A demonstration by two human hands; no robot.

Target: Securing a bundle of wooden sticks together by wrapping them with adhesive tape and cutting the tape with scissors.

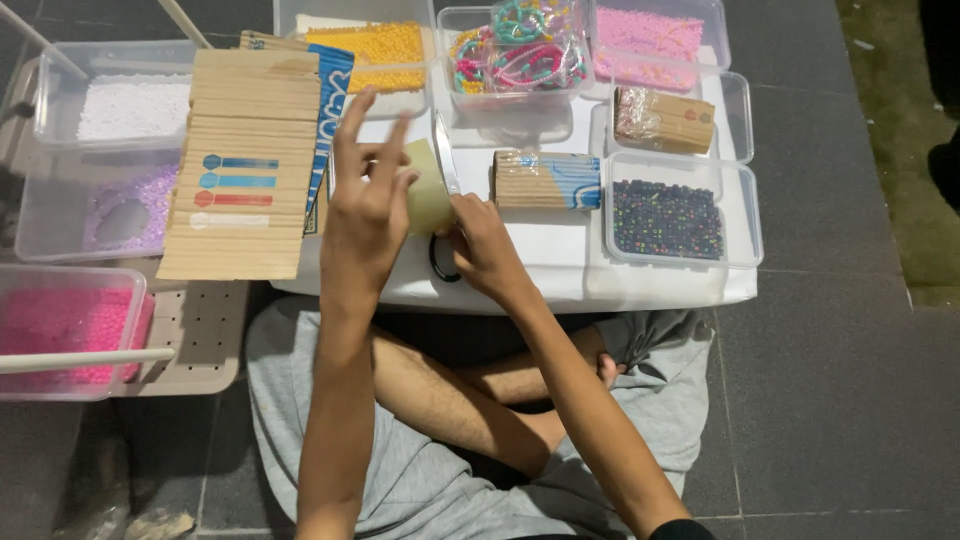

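My left hand (365, 205) pinches a small pale yellow-green piece of paper (428, 195) over the white table (600, 285), with two fingers raised. My right hand (482, 245) is just to the right of it, closed on a pair of scissors (444, 155). The silver blades point up and away past the paper's edge, and a black handle loop shows under the hand. The two hands nearly touch at the paper.
A tall stack of brown cards with coloured stripes (245, 165) lies to the left. Clear tubs hold white (130, 105), purple (110, 210), pink (60, 330), orange (380, 45) and dark beads (665, 215), plus bracelets (520, 50). Wrapped card bundles (545, 180) lie mid-table.
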